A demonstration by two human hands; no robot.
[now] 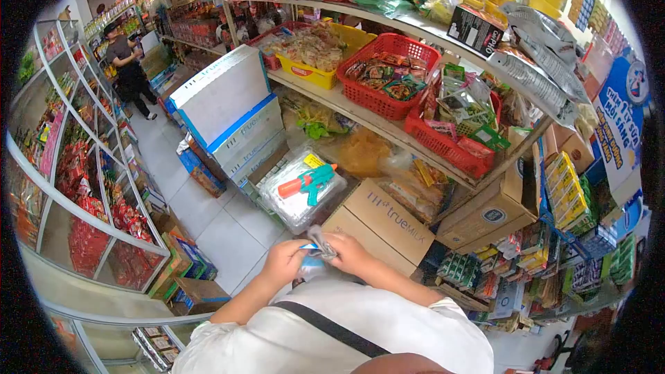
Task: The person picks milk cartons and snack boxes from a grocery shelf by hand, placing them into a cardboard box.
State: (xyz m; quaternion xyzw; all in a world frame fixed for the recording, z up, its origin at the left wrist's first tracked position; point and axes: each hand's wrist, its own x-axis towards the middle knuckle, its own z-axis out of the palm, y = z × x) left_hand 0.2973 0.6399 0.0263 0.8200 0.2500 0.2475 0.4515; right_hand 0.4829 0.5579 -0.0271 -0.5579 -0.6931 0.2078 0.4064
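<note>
Close in front of my white shirt, both hands meet at a crumpled grey plastic bag (pixel 321 241), its top bunched and twisted. My right hand (pixel 348 253) is closed around the bunched part. Thumb and fingers of my left hand (pixel 285 264) pinch a small blue-and-white strip (pixel 309 246) beside it. Just beyond my hands, a green and orange toy water gun (pixel 309 183) lies on a plastic-wrapped bundle (pixel 282 212). To the right of the bundle sits a closed brown milk carton box (pixel 377 225), near my right forearm.
A tall stack of white-and-blue cartons (pixel 239 125) rises at the aisle's side. Shelving ahead holds red baskets (pixel 389 73) of packets and a yellow tray (pixel 313 75). Glass cases (pixel 90 187) line the left. Another person (pixel 126 69) stands down the tiled aisle (pixel 201 208).
</note>
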